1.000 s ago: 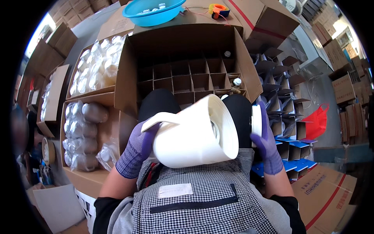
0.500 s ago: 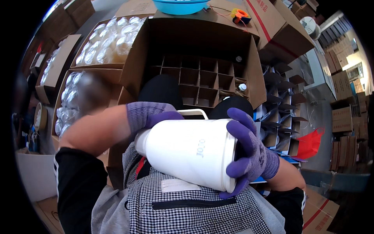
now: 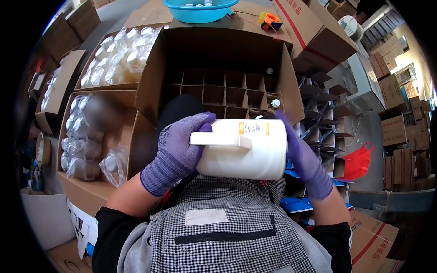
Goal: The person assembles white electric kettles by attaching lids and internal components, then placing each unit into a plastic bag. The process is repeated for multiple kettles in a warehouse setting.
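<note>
A white thermos jug lies sideways in front of me, its angular handle facing up. A small orange-and-white label shows on its side. My left hand, in a purple knit glove, is closed around the jug's narrower left end and hides it. At the wide right end, my gloved right hand presses against the base; its fingers are partly hidden and blurred. Beneath the jug is a black-and-white checked apron.
Ahead stands an open carton with cardboard cells and a white-capped bottle. Two cartons of plastic-wrapped glassware are at left. Beyond are a blue basin and a tape dispenser. Cardboard dividers and a red bag lie right.
The jug has turned about its length, bringing its handle and label toward me and its printed side out of sight. Both hands have shifted on it; the left now wraps the narrow end.
</note>
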`<action>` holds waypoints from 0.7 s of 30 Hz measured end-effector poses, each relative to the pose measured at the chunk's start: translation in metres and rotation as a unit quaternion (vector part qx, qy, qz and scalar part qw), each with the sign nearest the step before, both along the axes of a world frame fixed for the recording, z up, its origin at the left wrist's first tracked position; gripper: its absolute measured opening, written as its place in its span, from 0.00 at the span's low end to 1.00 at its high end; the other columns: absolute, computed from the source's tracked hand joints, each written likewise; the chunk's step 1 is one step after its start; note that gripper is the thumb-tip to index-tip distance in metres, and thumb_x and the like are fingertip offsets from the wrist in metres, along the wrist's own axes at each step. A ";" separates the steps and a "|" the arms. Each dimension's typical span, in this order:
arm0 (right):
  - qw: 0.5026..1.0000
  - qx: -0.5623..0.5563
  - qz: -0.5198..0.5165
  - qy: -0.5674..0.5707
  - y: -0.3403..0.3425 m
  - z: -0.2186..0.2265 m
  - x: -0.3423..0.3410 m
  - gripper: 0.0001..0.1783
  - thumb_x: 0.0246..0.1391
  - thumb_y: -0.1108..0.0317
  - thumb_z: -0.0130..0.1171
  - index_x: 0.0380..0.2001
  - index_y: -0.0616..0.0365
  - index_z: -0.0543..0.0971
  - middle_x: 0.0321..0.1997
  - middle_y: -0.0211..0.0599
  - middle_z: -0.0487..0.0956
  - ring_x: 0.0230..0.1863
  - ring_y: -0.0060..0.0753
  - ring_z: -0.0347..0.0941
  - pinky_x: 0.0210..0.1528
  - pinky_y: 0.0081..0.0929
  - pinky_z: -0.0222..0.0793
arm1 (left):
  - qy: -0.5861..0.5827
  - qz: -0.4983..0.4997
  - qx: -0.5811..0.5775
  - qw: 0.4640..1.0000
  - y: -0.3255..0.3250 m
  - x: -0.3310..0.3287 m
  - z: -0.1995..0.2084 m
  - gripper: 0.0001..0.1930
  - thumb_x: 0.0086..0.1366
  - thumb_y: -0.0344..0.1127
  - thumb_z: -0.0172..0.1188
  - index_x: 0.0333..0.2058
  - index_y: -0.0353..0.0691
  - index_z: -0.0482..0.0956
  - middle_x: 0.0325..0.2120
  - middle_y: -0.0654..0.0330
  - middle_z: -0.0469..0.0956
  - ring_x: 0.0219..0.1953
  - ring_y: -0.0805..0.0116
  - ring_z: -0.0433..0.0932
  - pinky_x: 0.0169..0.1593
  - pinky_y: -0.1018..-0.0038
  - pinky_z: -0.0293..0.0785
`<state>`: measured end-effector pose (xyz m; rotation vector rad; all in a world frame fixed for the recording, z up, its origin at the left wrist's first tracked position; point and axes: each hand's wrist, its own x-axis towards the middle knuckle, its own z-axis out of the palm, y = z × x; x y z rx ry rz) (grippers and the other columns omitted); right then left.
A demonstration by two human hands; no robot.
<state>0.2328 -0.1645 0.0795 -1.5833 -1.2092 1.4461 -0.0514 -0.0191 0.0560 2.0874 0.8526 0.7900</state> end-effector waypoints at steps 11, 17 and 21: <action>0.987 0.158 -0.018 -0.013 0.007 -0.050 -0.026 0.54 0.57 0.44 0.65 0.76 0.52 0.49 0.74 0.51 0.62 0.70 0.51 0.66 0.71 0.52 0.63 | -0.018 0.019 0.065 0.998 0.009 -0.002 0.002 0.20 0.71 0.45 0.54 0.50 0.35 0.82 0.41 0.47 0.85 0.42 0.59 0.86 0.51 0.66 0.81; 0.966 0.254 0.024 0.034 -0.001 -0.038 -0.038 0.44 0.67 0.40 0.49 0.76 0.51 0.50 0.73 0.51 0.63 0.68 0.52 0.68 0.68 0.51 0.68 | -0.029 -0.045 -0.141 0.989 0.004 -0.007 -0.025 0.19 0.69 0.44 0.54 0.49 0.38 0.83 0.39 0.51 0.85 0.42 0.55 0.85 0.51 0.66 0.80; 0.936 -0.009 -0.159 0.315 -0.004 -0.073 -0.018 0.44 0.68 0.35 0.42 0.74 0.55 0.54 0.73 0.48 0.65 0.69 0.48 0.67 0.67 0.48 0.69 | 0.022 -0.034 0.054 0.998 -0.006 0.009 -0.018 0.16 0.69 0.38 0.57 0.50 0.37 0.82 0.43 0.49 0.85 0.45 0.58 0.85 0.51 0.67 0.81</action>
